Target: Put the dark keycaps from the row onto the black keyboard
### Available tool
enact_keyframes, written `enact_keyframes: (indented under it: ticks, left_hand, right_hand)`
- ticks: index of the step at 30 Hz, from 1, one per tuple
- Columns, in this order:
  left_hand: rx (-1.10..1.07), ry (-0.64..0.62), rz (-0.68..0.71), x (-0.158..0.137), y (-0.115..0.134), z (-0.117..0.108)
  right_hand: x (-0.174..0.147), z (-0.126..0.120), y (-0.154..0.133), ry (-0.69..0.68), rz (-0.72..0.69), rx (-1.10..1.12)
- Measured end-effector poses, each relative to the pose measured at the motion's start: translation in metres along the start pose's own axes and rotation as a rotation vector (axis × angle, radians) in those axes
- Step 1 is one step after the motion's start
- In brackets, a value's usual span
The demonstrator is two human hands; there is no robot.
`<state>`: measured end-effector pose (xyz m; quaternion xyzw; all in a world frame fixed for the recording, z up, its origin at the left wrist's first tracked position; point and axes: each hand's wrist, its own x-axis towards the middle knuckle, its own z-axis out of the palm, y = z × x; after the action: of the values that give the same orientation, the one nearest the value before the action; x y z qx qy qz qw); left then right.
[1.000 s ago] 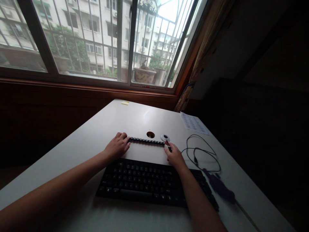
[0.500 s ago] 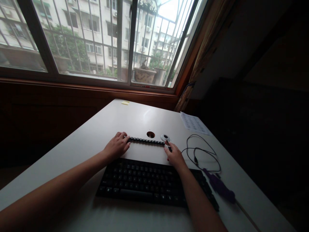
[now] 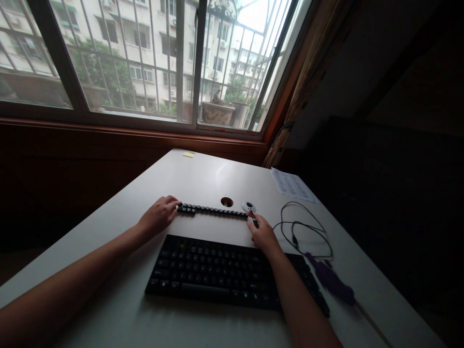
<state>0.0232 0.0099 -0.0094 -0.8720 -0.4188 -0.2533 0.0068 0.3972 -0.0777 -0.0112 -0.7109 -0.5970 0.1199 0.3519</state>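
Head cam, left to right: my left grip (image 3: 162,212) is left of centre in the frame, fingertips bunched at the end of some little black pieces that look like keycaps. Can't tell if I'm actually pinching one. Right there a short row (image 3: 186,211) tucks in just below the long row (image 3: 217,210), which runs across the counter (image 3: 152,181) mid-frame. I'd call the long one pretty much laid out and the short one only started. Lower centre is the black keyboard (image 3: 206,270); most of its keys look seated, so plenty haven't come off. Its top strip might be bare, too dark to swear to it. Just right of centre there's a white ring (image 3: 248,206), and beside it my right grip (image 3: 262,233) is pinching a slim dark tool (image 3: 255,223).
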Motion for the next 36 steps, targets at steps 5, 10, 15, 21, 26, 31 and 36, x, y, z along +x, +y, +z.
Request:
enact_keyframes:
  ticks: [5, 10, 15, 21, 26, 31, 36]
  left_hand:
    - [0.002, -0.011, 0.012, -0.0002, 0.0000, 0.0037]
    - [0.042, -0.032, 0.016, -0.0011, -0.0035, 0.0053]
    - [0.048, 0.003, 0.015, -0.0023, -0.0072, 0.0088]
    - [0.058, 0.016, 0.004, -0.0027, -0.0082, 0.0089]
    - [0.040, 0.010, -0.024, -0.0037, -0.0090, 0.0071]
    - [0.026, 0.019, -0.041, -0.0051, -0.0085, 0.0056]
    - [0.019, 0.010, -0.030, -0.0056, -0.0063, 0.0060]
  right_hand:
    - [0.0004, 0.0003, 0.0023, -0.005, 0.003, 0.004]
    - [0.0012, 0.0012, 0.0046, -0.016, -0.011, 0.000]
    - [0.0008, 0.0008, 0.0035, -0.023, -0.011, -0.004]
    - [0.0003, 0.0005, 0.0023, -0.035, -0.003, 0.007]
    - [0.0007, 0.0013, 0.0036, -0.034, -0.002, -0.003]
    - [0.0001, 0.0013, 0.0040, -0.018, -0.012, -0.001]
    - [-0.0001, 0.0014, 0.0041, -0.034, 0.000, -0.005]
